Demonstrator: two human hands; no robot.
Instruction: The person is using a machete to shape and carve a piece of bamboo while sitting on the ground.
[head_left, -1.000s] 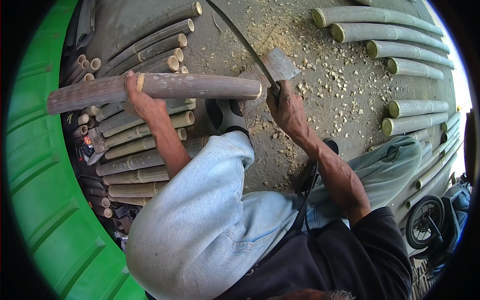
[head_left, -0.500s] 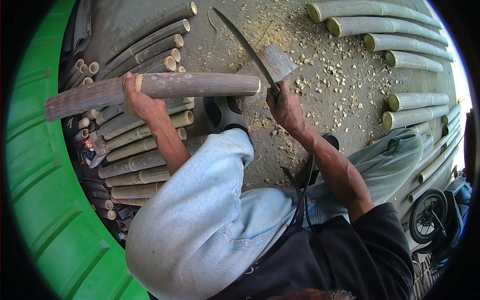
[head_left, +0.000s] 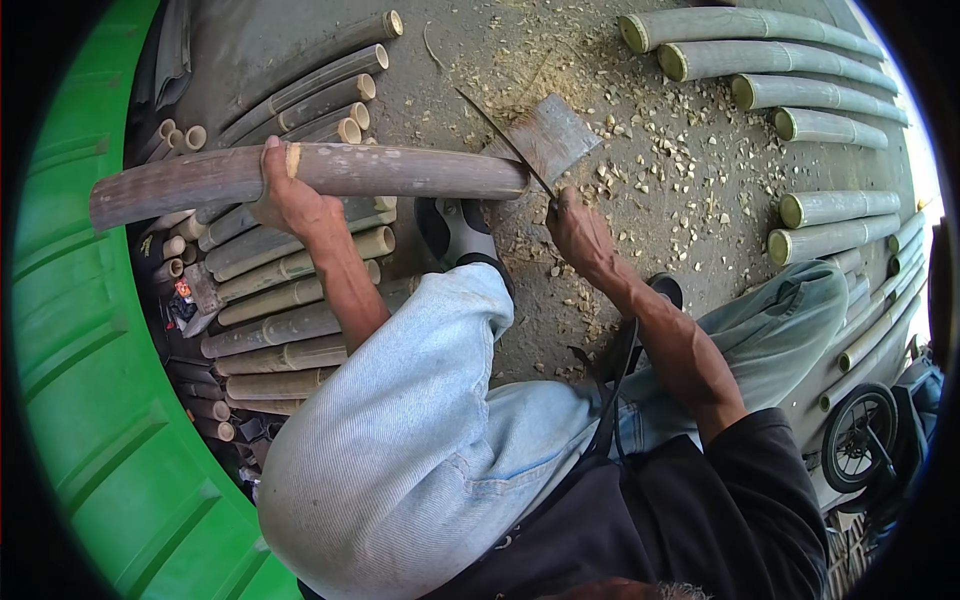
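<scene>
Bamboo segment (head_left: 420, 172), long axis running left to right, extends leftward from beside the flat slab (head_left: 565, 132), clasped by the nearer left hand (head_left: 298, 207), while the right hand (head_left: 580, 232), its grip closed on a long blade (head_left: 505, 140), sits beyond the bamboo's cut end.

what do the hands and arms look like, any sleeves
The left hand and right hand are bare, with no gloves or wristwatch. The right forearm is lean with raised veins, below a short black sleeve. No left sleeve shows.
</scene>
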